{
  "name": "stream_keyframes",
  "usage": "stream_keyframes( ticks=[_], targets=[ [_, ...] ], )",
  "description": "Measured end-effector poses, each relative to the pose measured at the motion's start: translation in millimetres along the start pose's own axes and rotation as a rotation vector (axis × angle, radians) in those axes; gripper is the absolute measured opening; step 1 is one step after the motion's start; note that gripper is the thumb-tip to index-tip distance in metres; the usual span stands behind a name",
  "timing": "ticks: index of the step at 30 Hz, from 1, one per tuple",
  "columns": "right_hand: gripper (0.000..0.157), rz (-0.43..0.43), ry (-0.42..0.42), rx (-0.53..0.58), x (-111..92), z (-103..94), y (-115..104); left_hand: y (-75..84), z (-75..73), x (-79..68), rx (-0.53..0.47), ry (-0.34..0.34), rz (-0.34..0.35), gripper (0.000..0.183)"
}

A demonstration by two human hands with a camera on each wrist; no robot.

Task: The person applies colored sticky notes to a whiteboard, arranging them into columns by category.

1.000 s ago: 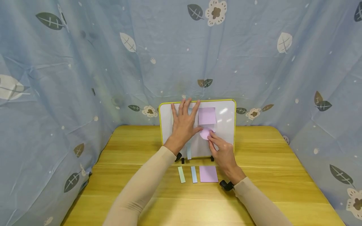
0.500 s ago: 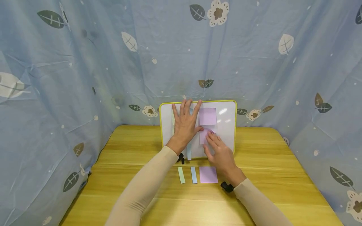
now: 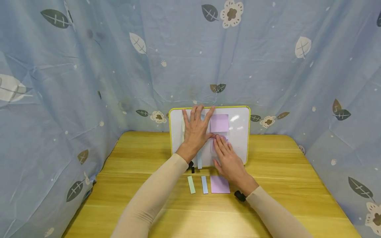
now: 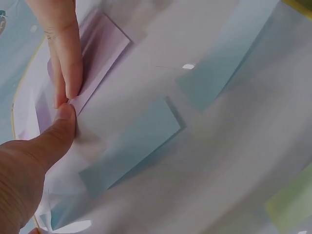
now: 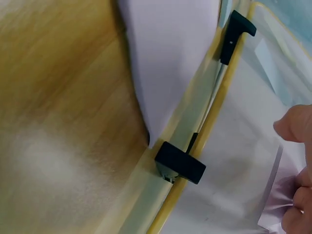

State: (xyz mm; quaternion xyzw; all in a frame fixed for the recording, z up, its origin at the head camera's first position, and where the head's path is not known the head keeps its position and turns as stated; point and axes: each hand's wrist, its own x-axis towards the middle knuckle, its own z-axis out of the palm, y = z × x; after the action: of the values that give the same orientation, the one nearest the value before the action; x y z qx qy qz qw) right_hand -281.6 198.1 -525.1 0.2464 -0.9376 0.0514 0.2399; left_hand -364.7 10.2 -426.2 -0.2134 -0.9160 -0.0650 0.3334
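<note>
My left hand [image 3: 194,132] lies spread on the whiteboard [image 3: 240,147], its fingertips at the top edge. Its thumb touches the upper edge of the lower purple sticky note [image 3: 213,146]. Straight fingers of my right hand [image 3: 230,162] press on that same note, covering most of it; in the right wrist view the note [image 5: 279,200] looks creased beside the fingers. Another purple sticky note [image 3: 219,123] is stuck above it. Blue strip notes [image 4: 134,146] show on the board in the left wrist view, as does a green strip note [image 4: 292,202]. My left hand partly hides these strips in the head view.
On the wooden table [image 3: 268,211], in front of the board, lie a green strip pad [image 3: 191,185], a blue strip pad [image 3: 204,185] and a purple sticky note pad [image 3: 220,185]. Black stand feet [image 5: 180,163] hold the board's lower edge. A patterned curtain [image 3: 184,72] hangs behind.
My right hand has gone from pinching the curled purple note to pressing it against the board with straightened fingers. The note now lies flatter. My left hand stays in place.
</note>
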Motion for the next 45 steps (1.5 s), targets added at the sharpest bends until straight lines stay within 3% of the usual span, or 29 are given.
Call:
stream_keyframes(
  ticks=[5,13,31,37,45],
  targets=[
    [0.095,0.049,-0.079,0.004,-3,-0.6,4,-1.1,1.3,1.4,0.005,0.015,0.013,0.128],
    [0.092,0.145,-0.078,-0.004,-14,-2.3,25,-3.4,2.5,0.3,-0.058,0.035,0.03,0.124],
    [0.09,0.15,-0.098,0.035,-15,-11.5,28,-3.4,-0.6,-0.6,0.004,-0.033,0.018,0.123],
    [0.086,0.124,-0.024,0.069,-22,-12.7,29,-3.7,-4.6,-4.7,0.019,-0.051,0.053,0.123],
    [0.081,0.033,0.165,0.079,-32,-12.0,32,-7.7,-14.2,-17.4,0.026,-0.025,0.117,0.114]
  ],
)
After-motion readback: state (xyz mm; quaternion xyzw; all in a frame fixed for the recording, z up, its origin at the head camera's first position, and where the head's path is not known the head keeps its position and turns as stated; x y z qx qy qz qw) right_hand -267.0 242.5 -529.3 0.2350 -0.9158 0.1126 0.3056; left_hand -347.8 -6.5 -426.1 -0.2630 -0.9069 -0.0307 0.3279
